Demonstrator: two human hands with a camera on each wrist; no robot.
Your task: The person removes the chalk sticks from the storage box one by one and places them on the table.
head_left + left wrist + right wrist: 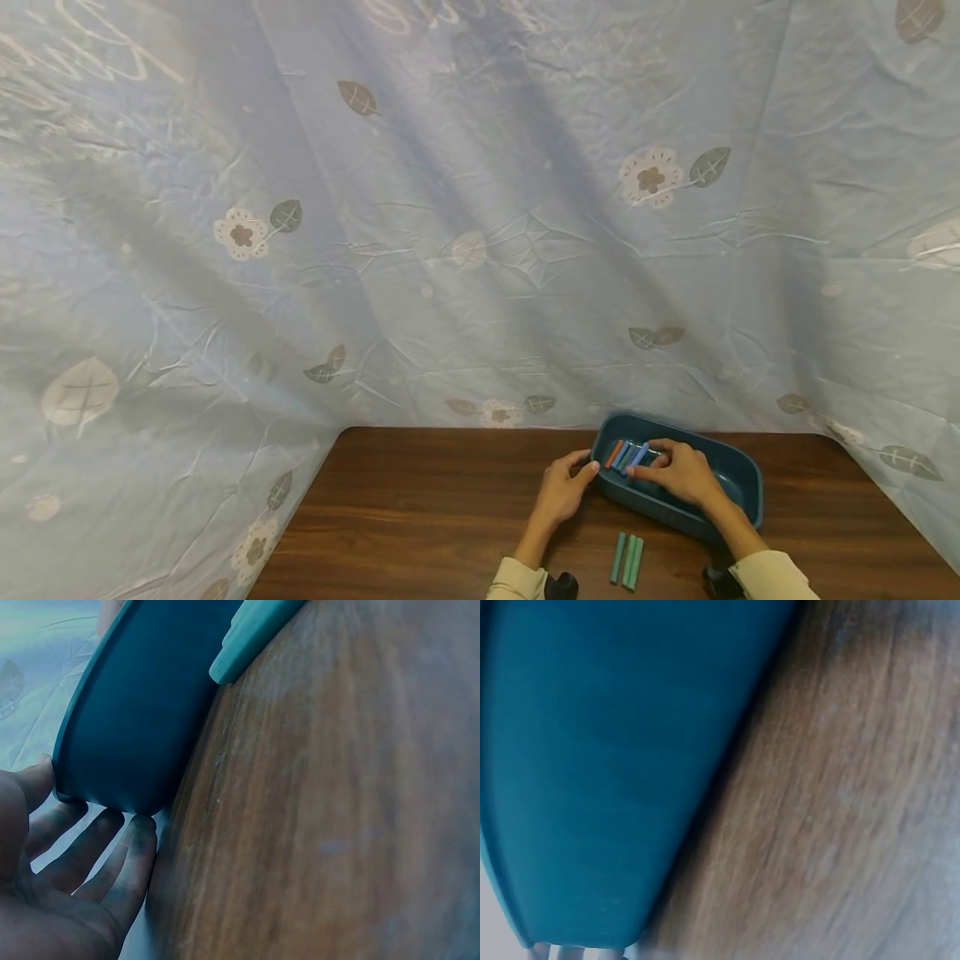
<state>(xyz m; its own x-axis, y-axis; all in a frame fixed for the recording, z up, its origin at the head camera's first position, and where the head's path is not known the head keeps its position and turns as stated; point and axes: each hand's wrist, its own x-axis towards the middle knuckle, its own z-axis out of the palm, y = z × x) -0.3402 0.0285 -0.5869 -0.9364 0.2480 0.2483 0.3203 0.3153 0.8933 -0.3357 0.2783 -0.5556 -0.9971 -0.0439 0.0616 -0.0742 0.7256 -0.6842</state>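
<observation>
A dark teal plastic basin (pixel 738 454) stands on the table's back right part. My left hand (pixel 561 490) rests at its left end; in the left wrist view the extended fingers (pixel 135 859) touch the outer wall and the thumb meets the rim. Inside the basin, my right hand (pixel 682 475) pinches a light blue chalk stick (pixel 640 454) between thumb and fingers. Left of that stick lie a red-orange chalk stick (pixel 614 454) and several blue ones. In the right wrist view the basin wall (pixel 615 772) hides most of the right hand.
Green chalk sticks (pixel 628 562) lie side by side on the brown wooden table (pixel 420 508), in front of the basin. A pale patterned cloth (pixel 465 333) hangs behind the table and along its left side.
</observation>
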